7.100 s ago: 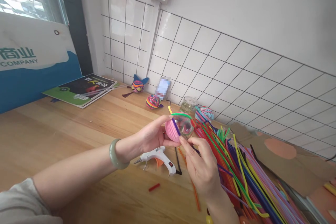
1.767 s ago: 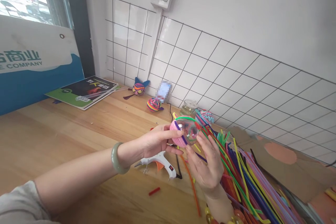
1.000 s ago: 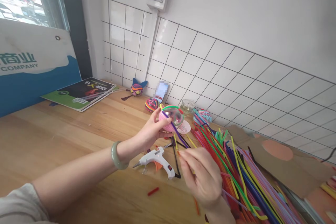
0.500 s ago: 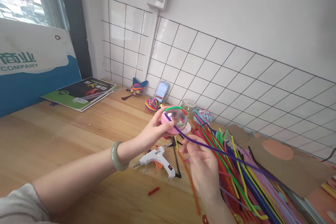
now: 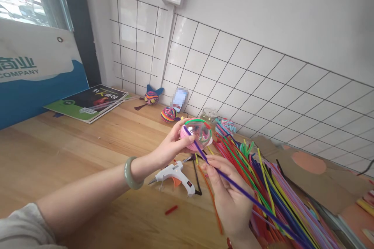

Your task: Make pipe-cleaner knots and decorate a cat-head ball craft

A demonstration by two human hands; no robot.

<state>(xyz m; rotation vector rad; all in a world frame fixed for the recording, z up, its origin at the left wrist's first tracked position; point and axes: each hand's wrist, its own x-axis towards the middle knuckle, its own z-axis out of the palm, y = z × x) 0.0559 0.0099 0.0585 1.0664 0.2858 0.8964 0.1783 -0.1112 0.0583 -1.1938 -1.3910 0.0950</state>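
Observation:
My left hand (image 5: 178,138) is closed around a clear ball (image 5: 201,132) partly wrapped in pink, with a green and red strip around its rim. The left thumb presses a purple pipe cleaner (image 5: 242,191) against the ball's side. Between thumb and fingers, my right hand (image 5: 226,188) pinches the same pipe cleaner a short way from the ball, and its long free end runs down to the right. Below the ball, a white hot glue gun (image 5: 175,175) lies on the table, its nozzle pointing left.
Loose pipe cleaners (image 5: 274,198) in many colours lie at the right, beside brown cardboard (image 5: 309,175). Behind the ball stand a phone (image 5: 179,99), a glass jar (image 5: 209,114) and wrapped balls (image 5: 168,114). A magazine (image 5: 87,103) lies at the back left, a red piece (image 5: 171,210) in front.
My right hand has moved slightly down and right along the purple pipe cleaner, whose free end now hangs lower and straighter. The left hand still holds the ball in nearly the same place.

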